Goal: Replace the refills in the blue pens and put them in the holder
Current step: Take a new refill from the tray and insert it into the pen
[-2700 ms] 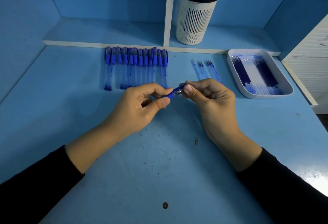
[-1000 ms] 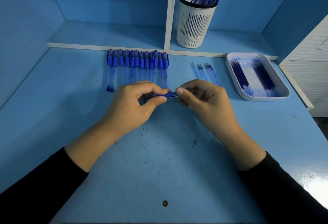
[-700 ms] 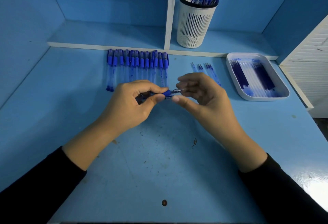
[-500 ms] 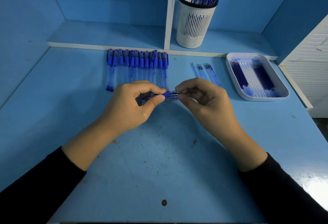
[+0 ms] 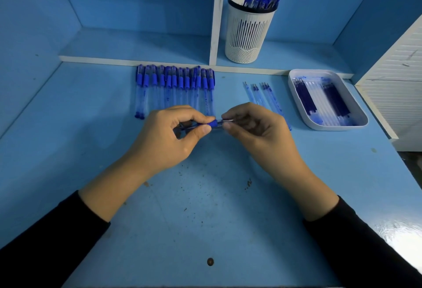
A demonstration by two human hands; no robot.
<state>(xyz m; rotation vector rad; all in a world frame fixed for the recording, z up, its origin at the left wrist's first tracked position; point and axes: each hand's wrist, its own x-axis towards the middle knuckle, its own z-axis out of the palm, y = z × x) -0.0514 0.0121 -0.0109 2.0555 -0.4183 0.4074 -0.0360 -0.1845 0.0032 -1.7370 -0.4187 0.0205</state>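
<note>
Holding one blue pen [image 5: 213, 124] level above the desk [image 5: 205, 219], the left hand [image 5: 166, 141] curls its fingers [image 5: 198, 131] round the barrel to steady it, while the right hand [image 5: 262, 134] pinches the clear tip end between thumb and forefinger, probably twisting it on or off for the refill swap. Behind them the waiting pens [image 5: 175, 89] lie in a tidy row at the back of the desk, within easy reach; loose refills [image 5: 260, 93] sit just right of that row, a tray [image 5: 335, 128] of more refills lies further right, and the holder [image 5: 247, 34] with finished pens stands on the shelf [image 5: 137, 43] behind
</note>
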